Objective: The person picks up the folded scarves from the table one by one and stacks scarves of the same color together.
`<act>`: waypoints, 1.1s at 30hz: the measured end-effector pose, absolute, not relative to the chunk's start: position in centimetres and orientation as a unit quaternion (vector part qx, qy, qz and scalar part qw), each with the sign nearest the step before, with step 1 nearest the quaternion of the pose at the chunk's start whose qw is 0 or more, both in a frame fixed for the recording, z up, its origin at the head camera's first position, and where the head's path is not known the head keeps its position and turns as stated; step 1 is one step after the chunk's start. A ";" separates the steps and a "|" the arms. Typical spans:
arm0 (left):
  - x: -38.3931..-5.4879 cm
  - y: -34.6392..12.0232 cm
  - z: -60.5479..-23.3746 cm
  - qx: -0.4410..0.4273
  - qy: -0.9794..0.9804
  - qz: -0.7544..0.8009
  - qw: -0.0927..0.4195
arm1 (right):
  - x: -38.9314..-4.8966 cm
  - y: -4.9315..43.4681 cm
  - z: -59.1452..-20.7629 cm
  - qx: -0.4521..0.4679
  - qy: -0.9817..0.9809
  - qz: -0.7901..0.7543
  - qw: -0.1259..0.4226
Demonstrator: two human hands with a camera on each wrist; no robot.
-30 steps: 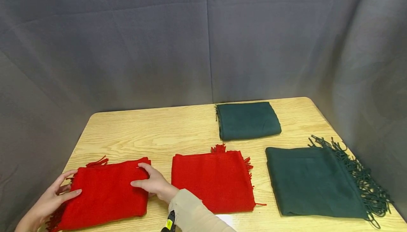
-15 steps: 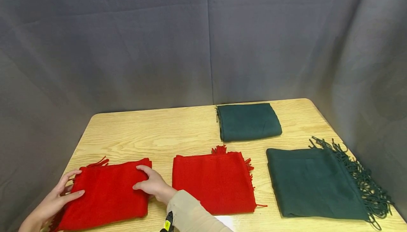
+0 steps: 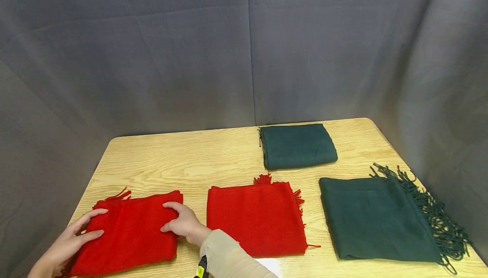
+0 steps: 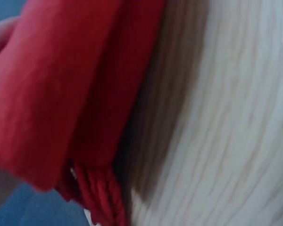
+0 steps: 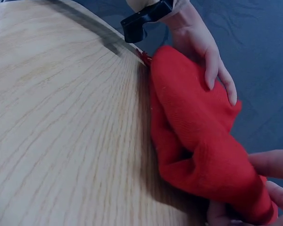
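A folded red scarf (image 3: 131, 233) with fringe lies at the table's front left. At its left end my left hand (image 3: 68, 242) grips it, index finger and thumb spread over the top; the other fingers are hidden. On the opposite end, my right hand (image 3: 184, 223) holds the edge, thumb and index finger on top. In the right wrist view the scarf (image 5: 193, 127) bulges in a thick fold, with fingers of the right hand (image 5: 278, 188) on both sides of it. The left wrist view shows the rolled scarf edge (image 4: 47, 89) close up, its fringe hanging below.
A second folded red scarf (image 3: 255, 223) lies to the right of my right forearm. Farther right is a dark green fringed scarf (image 3: 381, 218), and another folded green one (image 3: 299, 146) sits at the back. Grey curtain (image 3: 190, 57) surrounds the wooden table (image 3: 171, 159).
My left hand has moved rightward, its index finger and thumb reaching farther over the scarf's left end. The right hand has barely shifted, and the other scarves lie as before.
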State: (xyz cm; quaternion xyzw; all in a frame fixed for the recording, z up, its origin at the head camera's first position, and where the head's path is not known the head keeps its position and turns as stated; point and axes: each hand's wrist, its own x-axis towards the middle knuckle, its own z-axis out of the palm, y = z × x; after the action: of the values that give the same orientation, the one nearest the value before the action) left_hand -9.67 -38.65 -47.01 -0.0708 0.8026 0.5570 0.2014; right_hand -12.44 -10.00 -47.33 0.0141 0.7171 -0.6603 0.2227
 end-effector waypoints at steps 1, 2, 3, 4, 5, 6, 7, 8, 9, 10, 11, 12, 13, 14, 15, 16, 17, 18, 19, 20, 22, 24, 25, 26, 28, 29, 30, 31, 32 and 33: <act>-9.7 -38.5 -47.2 -0.064 0.809 0.553 0.191 | -12.4 -10.0 -47.3 0.012 0.722 -0.657 0.218; -9.7 -38.4 -47.3 -0.058 0.812 0.552 0.180 | -12.4 -10.1 -47.4 0.012 0.726 -0.654 0.213; -9.7 -38.3 -47.4 -0.053 0.815 0.551 0.170 | -12.4 -10.1 -47.4 0.011 0.730 -0.651 0.208; -9.8 -38.3 -47.5 -0.049 0.819 0.550 0.160 | -12.4 -10.1 -47.4 0.011 0.732 -0.649 0.205; -9.8 -38.2 -47.6 -0.050 0.823 0.546 0.150 | -12.3 -10.1 -47.3 0.011 0.736 -0.647 0.200; -9.8 -38.1 -47.7 -0.050 0.828 0.541 0.140 | -12.3 -10.1 -47.3 0.010 0.737 -0.646 0.197; -9.9 -38.0 -47.7 -0.050 0.834 0.534 0.131 | -12.3 -10.0 -47.2 0.008 0.740 -0.645 0.192; -9.9 -37.9 -47.8 -0.051 0.838 0.529 0.123 | -12.3 -10.0 -47.2 0.009 0.740 -0.645 0.189; -10.0 -37.7 -47.8 -0.048 0.844 0.522 0.114 | -12.3 -9.9 -47.1 0.009 0.740 -0.646 0.185; -10.1 -37.6 -47.7 -0.046 0.846 0.520 0.109 | -12.3 -9.9 -47.0 0.008 0.740 -0.647 0.182; -10.2 -37.4 -47.7 -0.043 0.849 0.517 0.105 | -12.2 -9.8 -46.9 0.005 0.741 -0.648 0.177; -10.3 -37.3 -47.6 -0.041 0.849 0.518 0.100 | -12.2 -9.7 -46.8 0.002 0.741 -0.649 0.174; -10.3 -37.1 -47.5 -0.039 0.848 0.520 0.099 | -12.2 -9.6 -46.6 0.000 0.742 -0.649 0.171; -10.4 -37.0 -47.4 -0.038 0.847 0.521 0.097 | -12.2 -9.5 -46.5 0.000 0.740 -0.651 0.170; -10.5 -36.9 -47.2 -0.037 0.847 0.521 0.097 | -12.2 -9.5 -46.3 -0.002 0.739 -0.652 0.169; -10.5 -36.9 -47.1 -0.039 0.849 0.518 0.097 | -12.2 -9.5 -46.2 -0.004 0.739 -0.652 0.169; -10.4 -36.8 -47.0 -0.041 0.850 0.516 0.097 | -12.2 -9.5 -46.0 -0.008 0.739 -0.653 0.169; -10.4 -36.8 -46.8 -0.045 0.851 0.514 0.096 | -12.2 -9.5 -45.8 -0.009 0.739 -0.653 0.168; -10.4 -36.8 -46.7 -0.048 0.852 0.512 0.097 | -12.2 -9.5 -45.7 -0.010 0.738 -0.653 0.169; -10.3 -36.8 -46.5 -0.049 0.854 0.509 0.095 | -12.1 -9.5 -45.6 -0.012 0.738 -0.653 0.169; -10.1 -36.8 -46.3 -0.049 0.857 0.505 0.086 | -12.1 -9.6 -45.3 -0.017 0.741 -0.651 0.166; -10.0 -36.7 -46.0 -0.040 0.862 0.501 0.071 | -12.2 -9.5 -45.1 -0.024 0.746 -0.645 0.161; -10.0 -36.6 -45.9 -0.033 0.862 0.501 0.063 | -12.2 -9.5 -45.0 -0.029 0.750 -0.641 0.159; -10.0 -36.5 -45.8 -0.027 0.863 0.502 0.056 | -12.3 -9.4 -44.8 -0.033 0.754 -0.637 0.157; -10.1 -36.3 -45.5 -0.020 0.860 0.507 0.047 | -12.4 -9.2 -44.5 -0.045 0.762 -0.627 0.154; -10.1 -36.3 -45.3 -0.018 0.859 0.510 0.044 | -12.5 -9.1 -44.4 -0.051 0.766 -0.622 0.153; -10.0 -36.2 -45.1 -0.018 0.857 0.514 0.045 | -12.5 -9.0 -44.2 -0.056 0.767 -0.620 0.154; -10.0 -36.2 -44.9 -0.020 0.857 0.514 0.044 | -12.6 -8.9 -44.0 -0.061 0.768 -0.618 0.154; -10.0 -36.2 -44.7 -0.022 0.856 0.515 0.045 | -12.6 -8.8 -43.8 -0.066 0.769 -0.617 0.154; -10.0 -36.1 -44.6 -0.022 0.855 0.517 0.045 | -12.7 -8.6 -43.6 -0.068 0.769 -0.616 0.153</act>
State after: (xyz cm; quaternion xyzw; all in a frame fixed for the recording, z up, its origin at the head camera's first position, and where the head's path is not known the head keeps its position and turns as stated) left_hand -10.04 -36.14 -44.64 -0.0224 0.8547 0.5167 0.0451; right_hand -12.69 -8.64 -43.60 -0.0677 0.7694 -0.6164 0.1533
